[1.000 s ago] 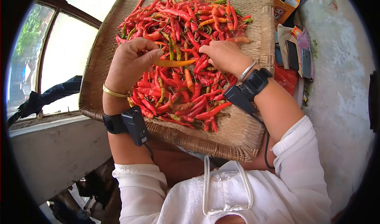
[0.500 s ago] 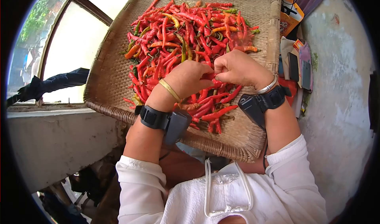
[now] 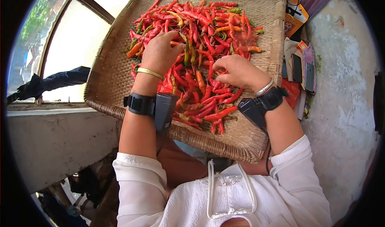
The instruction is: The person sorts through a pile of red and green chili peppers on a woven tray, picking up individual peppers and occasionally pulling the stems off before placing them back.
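Note:
Many red chillies (image 3: pixel 196 16), with a few green and orange ones, lie heaped in a shallow woven basket (image 3: pixel 240 140). My left hand (image 3: pixel 162 52) is over the left part of the heap, fingers bent, at an orange chilli; whether the fingers grip it cannot be made out. On the right, my right hand (image 3: pixel 236 70) rests over the heap with its fingers curled and the thumb near the index finger, close to red chillies. Anything between those fingers is too small to tell.
A window (image 3: pixel 72 38) and a dark folded umbrella (image 3: pixel 60 82) are at the left. Two phones (image 3: pixel 297 67), papers and an orange box (image 3: pixel 296 18) lie right of the basket, beside a stained wall (image 3: pixel 341 86). The basket's rim surrounds the chillies.
My left hand has moved up and left, away from my right hand, uncovering chillies in the middle. My right hand has shifted slightly down, its fingers a little looser.

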Available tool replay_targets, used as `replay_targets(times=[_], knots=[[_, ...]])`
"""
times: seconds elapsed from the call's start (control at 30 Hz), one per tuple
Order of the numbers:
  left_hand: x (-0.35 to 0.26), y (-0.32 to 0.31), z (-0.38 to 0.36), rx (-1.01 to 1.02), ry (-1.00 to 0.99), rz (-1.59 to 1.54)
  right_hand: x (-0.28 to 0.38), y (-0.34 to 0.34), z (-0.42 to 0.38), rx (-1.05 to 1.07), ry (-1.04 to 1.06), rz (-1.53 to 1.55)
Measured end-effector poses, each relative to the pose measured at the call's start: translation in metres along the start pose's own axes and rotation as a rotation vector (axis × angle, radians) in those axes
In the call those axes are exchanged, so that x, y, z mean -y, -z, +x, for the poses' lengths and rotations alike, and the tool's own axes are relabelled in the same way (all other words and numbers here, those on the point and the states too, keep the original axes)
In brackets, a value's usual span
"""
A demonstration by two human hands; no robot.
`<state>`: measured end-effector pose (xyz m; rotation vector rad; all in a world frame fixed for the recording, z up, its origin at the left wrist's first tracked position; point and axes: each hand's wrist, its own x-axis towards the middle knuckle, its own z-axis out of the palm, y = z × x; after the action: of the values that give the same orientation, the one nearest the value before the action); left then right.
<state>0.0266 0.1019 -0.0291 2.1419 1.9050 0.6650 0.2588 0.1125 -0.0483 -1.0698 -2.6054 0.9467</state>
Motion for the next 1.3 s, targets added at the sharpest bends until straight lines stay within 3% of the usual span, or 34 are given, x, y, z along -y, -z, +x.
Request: replay_targets(times=[0.03, 0.1, 0.2, 0.27, 0.37, 0.57, 0.63, 0.7, 0.77, 0.8, 0.83, 0.9, 0.97, 1.03, 1.1, 1.2, 1.23, 1.3], knots=[[-0.010, -0.005, -0.001, 0.132, 0.001, 0.098, 0.001, -0.004, 0.001, 0.119, 0.015, -0.088], [-0.020, -0.024, -0.003, 0.188, 0.057, 0.180, 0.005, -0.005, 0.002, 0.203, -0.049, -0.103], [-0.018, -0.043, 0.000, 0.209, 0.182, 0.175, 0.006, -0.002, 0.005, 0.035, 0.009, -0.104], [-0.018, -0.048, 0.001, 0.193, 0.157, 0.138, 0.001, 0.003, 0.010, -0.249, 0.029, -0.037], [-0.019, -0.053, -0.003, 0.169, 0.093, 0.077, -0.012, 0.010, 0.026, -0.393, 0.102, -0.179], [-0.023, -0.050, -0.004, 0.299, -0.033, 0.048, -0.021, 0.013, 0.081, -0.405, 0.016, -0.345], [-0.026, -0.039, -0.006, 0.272, -0.072, -0.001, -0.026, 0.016, 0.094, -0.206, -0.101, -0.295], [-0.029, -0.027, -0.007, 0.165, -0.038, -0.163, -0.030, 0.018, 0.098, -0.278, -0.066, -0.299], [-0.022, -0.023, -0.006, 0.031, -0.080, -0.333, -0.027, 0.029, 0.096, -0.407, -0.235, 0.257], [-0.023, -0.013, -0.006, 0.068, -0.005, -0.417, -0.018, 0.036, 0.093, -0.483, -0.233, 0.449], [-0.021, -0.007, -0.006, 0.084, 0.033, -0.496, -0.016, 0.044, 0.091, -0.482, -0.233, 0.447], [-0.016, 0.005, -0.006, 0.111, 0.167, -0.618, -0.012, 0.061, 0.087, -0.538, -0.109, 0.911], [-0.009, 0.010, -0.004, 0.020, 0.234, -0.961, -0.003, 0.068, 0.083, -0.582, -0.074, 0.925], [-0.007, 0.021, 0.000, -0.106, 0.261, -1.066, 0.003, 0.067, 0.074, -0.623, -0.038, 0.939], [-0.006, 0.031, 0.003, -0.205, 0.283, -1.144, 0.006, 0.062, 0.063, -0.480, -0.309, 0.510], [0.006, 0.033, 0.013, -0.439, 0.167, -1.456, -0.008, 0.043, 0.049, -0.288, -0.250, 0.410], [0.003, 0.032, 0.017, -0.595, 0.146, -1.449, -0.004, 0.037, 0.041, -0.224, -0.179, 0.318], [0.012, 0.027, 0.020, -0.507, 0.188, -1.149, 0.004, 0.029, 0.021, -0.235, -0.164, 0.231]])
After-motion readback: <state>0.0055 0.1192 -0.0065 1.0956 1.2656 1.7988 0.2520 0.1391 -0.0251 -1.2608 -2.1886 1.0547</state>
